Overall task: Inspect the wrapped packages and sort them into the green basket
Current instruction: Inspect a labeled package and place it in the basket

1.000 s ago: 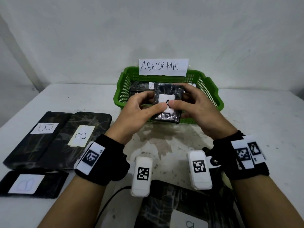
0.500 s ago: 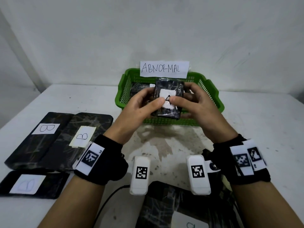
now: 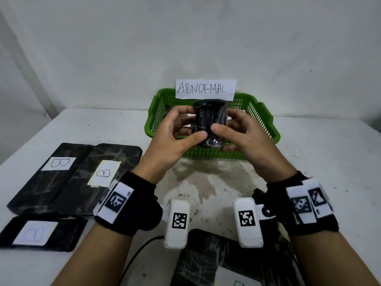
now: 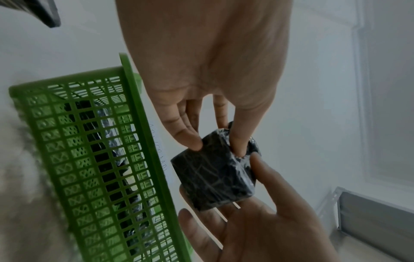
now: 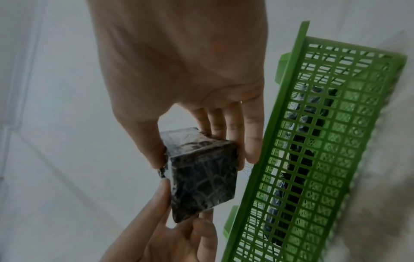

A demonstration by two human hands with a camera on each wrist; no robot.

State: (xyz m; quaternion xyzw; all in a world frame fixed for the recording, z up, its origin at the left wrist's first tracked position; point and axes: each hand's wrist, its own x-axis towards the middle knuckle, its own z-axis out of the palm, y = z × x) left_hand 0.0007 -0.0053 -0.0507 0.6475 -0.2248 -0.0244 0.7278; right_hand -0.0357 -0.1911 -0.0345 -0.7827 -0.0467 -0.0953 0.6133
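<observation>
A small black wrapped package (image 3: 209, 122) was held above the near wall of the green basket (image 3: 266, 120), pinched between the curled fingers (image 3: 196, 137) and thumb of the left hand (image 3: 171, 137) and those of the right hand (image 3: 245, 137). More wrapped packages (image 5: 298, 145) lay inside the basket. An "ABNORMAL" sign (image 3: 205, 89) stood at its far rim. Left of the basket, three flat packages labelled B (image 3: 61, 176) lay on the surface (image 3: 329, 162).
</observation>
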